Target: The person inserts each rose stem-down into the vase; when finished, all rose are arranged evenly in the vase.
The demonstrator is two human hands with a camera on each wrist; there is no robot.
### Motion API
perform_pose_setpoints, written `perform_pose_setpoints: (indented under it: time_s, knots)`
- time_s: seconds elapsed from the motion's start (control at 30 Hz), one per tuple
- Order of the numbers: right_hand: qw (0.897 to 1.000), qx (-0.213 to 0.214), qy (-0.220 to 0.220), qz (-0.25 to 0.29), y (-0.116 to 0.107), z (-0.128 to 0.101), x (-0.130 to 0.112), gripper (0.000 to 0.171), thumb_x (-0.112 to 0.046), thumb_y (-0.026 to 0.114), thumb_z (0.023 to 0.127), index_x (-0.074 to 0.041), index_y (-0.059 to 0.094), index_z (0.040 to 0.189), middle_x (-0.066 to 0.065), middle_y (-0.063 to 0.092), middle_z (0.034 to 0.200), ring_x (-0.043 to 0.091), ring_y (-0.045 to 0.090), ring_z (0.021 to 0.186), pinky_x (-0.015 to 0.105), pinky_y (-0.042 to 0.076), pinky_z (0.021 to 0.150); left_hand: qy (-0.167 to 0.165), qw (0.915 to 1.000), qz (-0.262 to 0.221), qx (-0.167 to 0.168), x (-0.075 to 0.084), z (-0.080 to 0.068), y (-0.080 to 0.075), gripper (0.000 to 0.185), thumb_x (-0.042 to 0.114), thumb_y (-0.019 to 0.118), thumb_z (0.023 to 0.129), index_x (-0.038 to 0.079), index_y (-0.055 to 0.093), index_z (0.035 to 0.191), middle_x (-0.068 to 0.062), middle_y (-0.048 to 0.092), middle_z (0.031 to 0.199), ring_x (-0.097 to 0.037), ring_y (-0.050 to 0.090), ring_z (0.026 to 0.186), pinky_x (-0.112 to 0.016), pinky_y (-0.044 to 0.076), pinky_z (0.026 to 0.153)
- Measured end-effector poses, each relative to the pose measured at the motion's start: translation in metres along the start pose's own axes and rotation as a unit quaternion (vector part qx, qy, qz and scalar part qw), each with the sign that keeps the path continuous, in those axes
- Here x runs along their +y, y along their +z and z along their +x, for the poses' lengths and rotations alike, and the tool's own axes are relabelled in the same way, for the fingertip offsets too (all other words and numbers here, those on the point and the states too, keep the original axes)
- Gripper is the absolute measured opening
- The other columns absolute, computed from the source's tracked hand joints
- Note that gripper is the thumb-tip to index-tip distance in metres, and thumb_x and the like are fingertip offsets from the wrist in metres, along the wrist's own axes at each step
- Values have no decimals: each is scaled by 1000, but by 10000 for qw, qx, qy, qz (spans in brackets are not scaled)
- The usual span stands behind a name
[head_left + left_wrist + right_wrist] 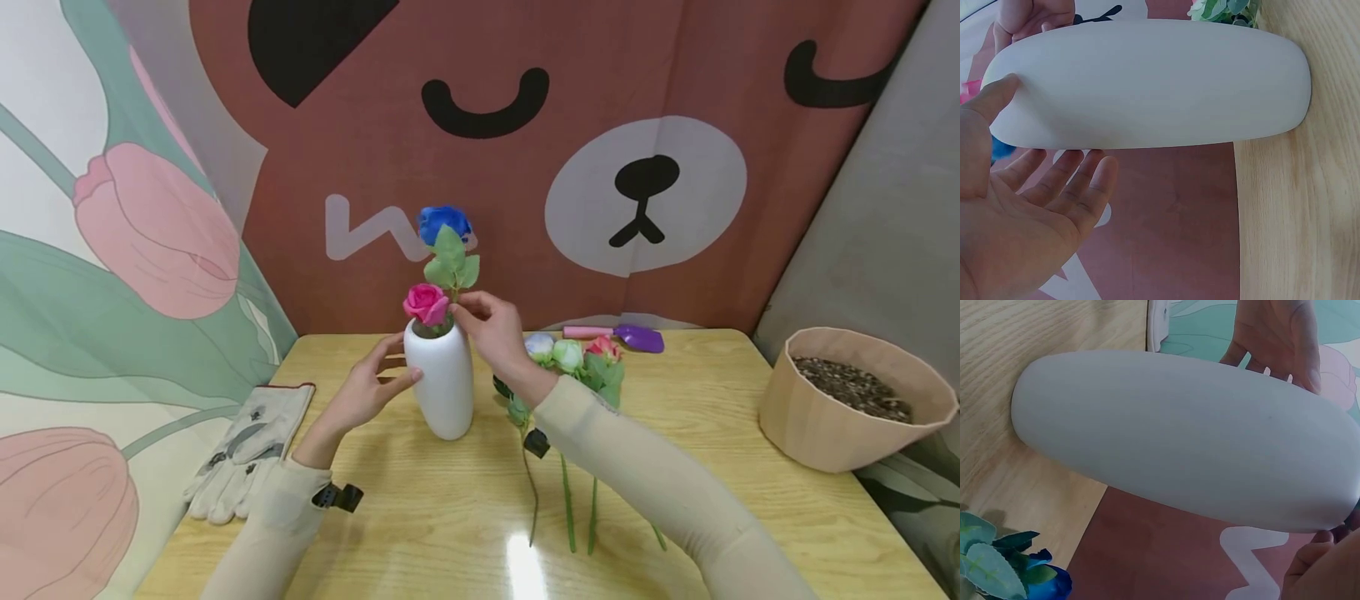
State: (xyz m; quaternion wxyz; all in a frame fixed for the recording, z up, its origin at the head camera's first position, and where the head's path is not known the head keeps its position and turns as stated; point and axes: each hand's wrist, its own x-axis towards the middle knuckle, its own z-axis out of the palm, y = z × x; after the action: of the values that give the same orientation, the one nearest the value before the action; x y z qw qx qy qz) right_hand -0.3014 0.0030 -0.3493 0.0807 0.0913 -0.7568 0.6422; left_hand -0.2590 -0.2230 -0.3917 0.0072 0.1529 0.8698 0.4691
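A white vase (pixel 444 392) stands upright on the table. My left hand (pixel 365 392) holds its upper left side, thumb in front and fingers behind; the left wrist view shows this thumb (pixel 999 94) on the vase wall. A pink rose (pixel 426 303) sits at the vase mouth. Above it rises a blue rose (pixel 442 225) with green leaves (pixel 448 258). Near the rim, my right hand (pixel 491 329) pinches the blue rose's stem between thumb and forefinger. The stem's lower end is hidden.
Several artificial flowers (pixel 567 355) lie right of the vase, partly under my right forearm. Behind them is a purple shovel (pixel 640 338) with a pink handle. Work gloves (pixel 251 450) lie at the left edge. A beige pot (pixel 806 425) of soil stands at the right.
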Motion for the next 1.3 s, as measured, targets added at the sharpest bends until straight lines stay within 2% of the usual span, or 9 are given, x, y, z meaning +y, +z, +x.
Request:
perform_pose_setpoints:
  time_s: [0.2, 0.4, 0.53, 0.7, 0.9, 1.03, 1.3]
  knots:
    - [9981, -228, -119, -568, -1, -2, -2, 25, -30, 70, 95, -17, 75, 116, 3, 74, 107, 20, 66, 97, 27, 57, 75, 102, 9999, 31, -15, -1, 0, -1, 72, 47, 65, 95, 24, 33, 155, -10, 46, 150, -38, 53, 132, -52, 55, 97]
    - [9962, -380, -143, -767, -3, -2, 0, 28, -30, 67, 97, -15, 74, 119, 5, 74, 110, 18, 67, 97, 28, 59, 78, 59, 10000, 39, -18, -1, 0, -1, 72, 48, 65, 95, 25, 32, 155, -9, 46, 151, -37, 53, 132, -51, 55, 97]
    - [9965, -479, -93, -672, -6, -3, 1, 28, -32, 66, 97, -17, 74, 120, 4, 73, 110, 17, 64, 97, 26, 57, 77, 46, 10000, 8, -25, -1, 0, -1, 71, 46, 65, 95, 24, 33, 155, -10, 46, 150, -38, 53, 132, -51, 56, 96]
    - [9983, -499, 54, -299, -11, -1, 5, 24, -33, 66, 97, -18, 74, 115, 3, 71, 107, 17, 62, 95, 24, 53, 75, 11, 9999, 118, 44, -2, 0, 0, 71, 49, 66, 94, 24, 35, 153, -8, 46, 152, -37, 54, 132, -52, 55, 96]
    - [9984, -469, 290, -99, -22, 0, 10, 23, -34, 65, 98, -17, 70, 111, 2, 69, 108, 20, 63, 103, 28, 51, 79, -1, 9998, 161, 88, -2, 0, 1, 72, 49, 67, 93, 25, 36, 153, -6, 44, 154, -36, 54, 133, -52, 56, 96]
    - [9978, -534, 393, -18, -33, -2, 11, 24, -36, 64, 98, -17, 69, 112, 2, 70, 109, 22, 63, 101, 30, 51, 79, 8, 9998, 170, 91, -2, 0, 1, 73, 51, 67, 93, 25, 35, 153, -6, 44, 154, -36, 53, 133, -52, 55, 97]
    - [9950, -781, 594, 161, -55, -8, 13, 24, -37, 64, 98, -19, 68, 112, 3, 71, 109, 23, 62, 96, 26, 46, 64, -42, 9998, 188, 61, -1, 0, 1, 76, 53, 66, 92, 24, 33, 154, -7, 42, 156, -37, 52, 134, -54, 54, 98]
